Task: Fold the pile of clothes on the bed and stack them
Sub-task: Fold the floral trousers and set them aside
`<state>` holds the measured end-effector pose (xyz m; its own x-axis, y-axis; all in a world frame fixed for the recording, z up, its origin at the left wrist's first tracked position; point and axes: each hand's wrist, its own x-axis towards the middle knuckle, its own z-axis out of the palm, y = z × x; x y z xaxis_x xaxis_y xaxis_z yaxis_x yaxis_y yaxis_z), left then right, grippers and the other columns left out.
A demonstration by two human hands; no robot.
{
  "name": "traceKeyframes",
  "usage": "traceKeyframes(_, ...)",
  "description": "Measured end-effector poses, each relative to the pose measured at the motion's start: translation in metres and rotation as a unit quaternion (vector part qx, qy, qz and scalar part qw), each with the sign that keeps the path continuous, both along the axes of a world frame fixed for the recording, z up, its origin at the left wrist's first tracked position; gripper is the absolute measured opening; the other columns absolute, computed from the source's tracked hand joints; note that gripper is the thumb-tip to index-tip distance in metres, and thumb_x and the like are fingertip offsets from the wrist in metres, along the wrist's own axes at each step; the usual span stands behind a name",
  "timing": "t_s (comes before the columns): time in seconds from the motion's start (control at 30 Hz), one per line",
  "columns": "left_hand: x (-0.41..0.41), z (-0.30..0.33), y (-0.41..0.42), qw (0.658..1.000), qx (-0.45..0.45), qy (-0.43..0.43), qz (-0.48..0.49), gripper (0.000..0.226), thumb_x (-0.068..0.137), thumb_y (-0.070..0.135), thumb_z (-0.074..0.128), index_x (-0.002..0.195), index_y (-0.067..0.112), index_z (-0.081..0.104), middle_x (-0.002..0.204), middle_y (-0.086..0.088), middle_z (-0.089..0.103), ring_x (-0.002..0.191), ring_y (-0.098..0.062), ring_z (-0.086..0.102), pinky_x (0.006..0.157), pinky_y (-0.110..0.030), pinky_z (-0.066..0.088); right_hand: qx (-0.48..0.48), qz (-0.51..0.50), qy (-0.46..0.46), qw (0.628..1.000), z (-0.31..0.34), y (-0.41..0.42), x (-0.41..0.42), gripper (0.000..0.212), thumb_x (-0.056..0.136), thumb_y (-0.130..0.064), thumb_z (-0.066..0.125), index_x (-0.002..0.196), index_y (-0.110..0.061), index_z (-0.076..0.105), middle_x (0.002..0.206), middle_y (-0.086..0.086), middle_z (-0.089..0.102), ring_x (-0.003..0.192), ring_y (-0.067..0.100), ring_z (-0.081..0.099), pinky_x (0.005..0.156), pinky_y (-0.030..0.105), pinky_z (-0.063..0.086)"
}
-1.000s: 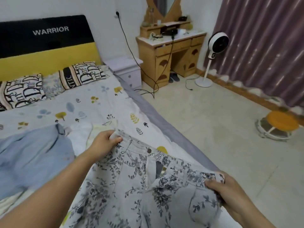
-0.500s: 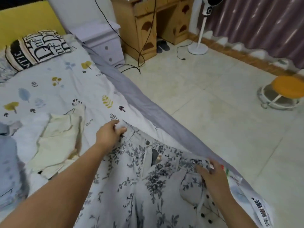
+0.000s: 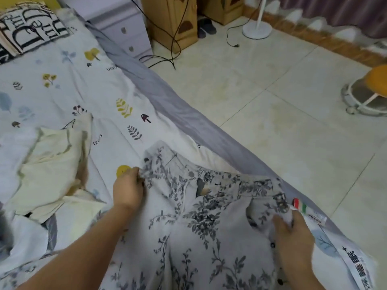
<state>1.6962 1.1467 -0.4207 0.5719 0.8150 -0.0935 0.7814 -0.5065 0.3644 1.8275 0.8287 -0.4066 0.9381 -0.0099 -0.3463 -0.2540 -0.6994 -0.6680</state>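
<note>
Floral trousers (image 3: 201,227) pinched at waistband corners by left hand (image 3: 128,190) and right hand (image 3: 293,233). Risk: right corner near bed edge (image 3: 209,130); could slide floorward if released.

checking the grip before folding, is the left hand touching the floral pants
Touching: the head view shows the left hand pinching the floral pants at the waistband corner.
</note>
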Motion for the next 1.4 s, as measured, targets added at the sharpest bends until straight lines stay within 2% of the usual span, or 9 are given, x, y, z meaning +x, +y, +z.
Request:
traceKeyframes(0.17,0.028,0.004,-0.015,0.991,0.107,-0.001,-0.078,0.052,0.069,0.001,0.066,0.120,-0.006,0.053,0.112,-0.032,0.053,0.095,-0.045,0.051,0.075,-0.047,0.044,-0.173,0.057,-0.068,0.981,0.005,0.019,0.007,0.056,0.075,-0.004,0.068,0.126,0.000,0.046,0.111,0.025,0.053,0.102,0.039,0.049,0.082,0.046,0.041)
traceKeyframes(0.4,0.082,-0.017,-0.047,0.931,0.066,0.102,-0.345,0.033,0.093,0.015,0.047,0.126,0.017,0.052,0.128,-0.001,0.051,0.101,-0.020,0.058,0.078,-0.031,0.052,-0.208,0.371,-0.154,0.892,-0.027,0.091,0.021,0.040,0.096,-0.024,0.045,0.135,-0.020,0.040,0.133,-0.003,0.044,0.123,0.018,0.036,0.099,0.033,0.026)
traceKeyframes(0.7,0.097,-0.023,-0.037,0.943,0.007,0.150,-0.296,0.002,0.090,0.015,0.053,0.091,0.013,0.053,0.086,-0.002,0.057,0.080,-0.023,0.058,0.061,-0.029,0.040,-0.181,0.371,-0.184,0.892,-0.033,0.100,0.036,0.010,0.090,-0.011,0.056,0.095,-0.016,0.063,0.088,-0.001,0.061,0.088,0.022,0.053,0.078,0.035,0.029)
traceKeyframes(0.83,0.115,-0.012,-0.056,0.945,-0.044,-0.038,-0.321,0.009,0.086,0.005,0.054,0.077,0.007,0.057,0.072,0.000,0.054,0.066,-0.020,0.050,0.060,-0.030,0.039,-0.001,0.313,-0.281,0.907,-0.017,0.100,0.033,0.003,0.082,-0.004,0.064,0.079,-0.006,0.063,0.071,0.005,0.060,0.069,0.025,0.054,0.070,0.038,0.038)
traceKeyframes(1.0,0.120,0.000,-0.058,0.902,-0.391,-0.135,-0.125,0.022,0.096,0.007,0.046,0.097,0.003,0.068,0.087,-0.010,0.069,0.079,-0.022,0.064,0.074,-0.031,0.053,-0.041,0.356,-0.206,0.911,-0.022,0.123,0.043,0.012,0.092,-0.018,0.055,0.094,-0.008,0.060,0.088,0.008,0.060,0.084,0.027,0.055,0.070,0.036,0.042)
traceKeyframes(1.07,0.109,-0.001,-0.049,0.932,-0.324,-0.157,-0.049,0.026,0.099,0.014,0.041,0.092,0.008,0.065,0.082,-0.008,0.068,0.076,-0.021,0.064,0.073,-0.030,0.052,-0.161,0.407,-0.122,0.891,-0.036,0.131,0.047,0.027,0.094,-0.036,0.051,0.107,-0.013,0.054,0.105,0.005,0.055,0.102,0.026,0.050,0.081,0.037,0.040)
traceKeyframes(1.17,0.083,-0.003,-0.032,0.991,0.007,-0.118,-0.071,0.017,0.095,0.019,0.048,0.091,0.010,0.063,0.086,-0.009,0.063,0.083,-0.018,0.059,0.072,-0.027,0.044,-0.170,0.405,-0.082,0.894,-0.048,0.143,0.051,0.034,0.092,-0.044,0.049,0.110,-0.015,0.053,0.111,0.005,0.050,0.110,0.026,0.045,0.086,0.038,0.035)
traceKeyframes(1.23,0.066,-0.009,-0.018,0.996,0.086,0.007,-0.034,0.036,0.092,0.037,0.053,0.105,0.004,0.059,0.102,-0.018,0.058,0.096,-0.033,0.052,0.078,-0.039,0.041,-0.163,0.400,-0.082,0.898,-0.053,0.149,0.052,0.032,0.092,-0.042,0.051,0.112,-0.017,0.054,0.114,0.005,0.050,0.112,0.025,0.043,0.090,0.039,0.035)
traceKeyframes(1.4,0.028,-0.010,0.021,0.959,-0.205,0.196,0.003,0.073,0.071,0.077,0.039,0.100,0.011,0.050,0.098,-0.009,0.060,0.092,-0.027,0.057,0.087,-0.040,0.046,-0.087,0.384,-0.133,0.909,-0.053,0.151,0.055,0.015,0.092,-0.027,0.052,0.078,-0.024,0.046,0.083,-0.009,0.049,0.083,0.017,0.050,0.070,0.031,0.041)
